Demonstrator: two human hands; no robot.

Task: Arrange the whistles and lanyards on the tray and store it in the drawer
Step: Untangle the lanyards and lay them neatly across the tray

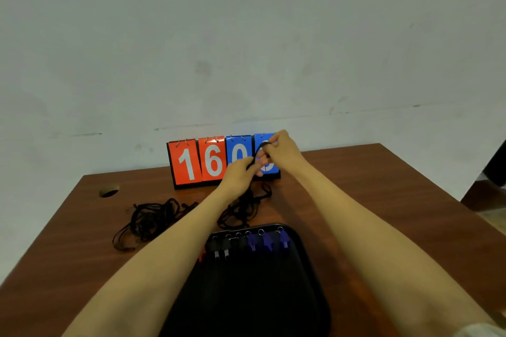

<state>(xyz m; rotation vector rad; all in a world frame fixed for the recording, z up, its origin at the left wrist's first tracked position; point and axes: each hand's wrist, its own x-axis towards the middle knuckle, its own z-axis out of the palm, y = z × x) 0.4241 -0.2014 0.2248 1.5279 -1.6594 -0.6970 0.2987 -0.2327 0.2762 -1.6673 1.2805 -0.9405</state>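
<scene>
A black tray (309, 282) lies on the brown table near me, with a row of whistles along its far edge: black whistles (220, 250) at the left, blue whistles (268, 242) at the right, a red one partly hidden by my left arm. Beyond the tray, both hands are raised in front of the scoreboard. My left hand (241, 175) and my right hand (282, 152) both pinch one black lanyard (260, 149), whose cord hangs down into a loose pile of lanyards (246, 208). A second tangle of black lanyards (149, 220) lies at the left.
A flip scoreboard (202, 163) showing 1, 6, 0 stands at the back of the table against the pale wall. A round cable hole (109, 191) is at the table's back left. The table's right edge drops to the floor.
</scene>
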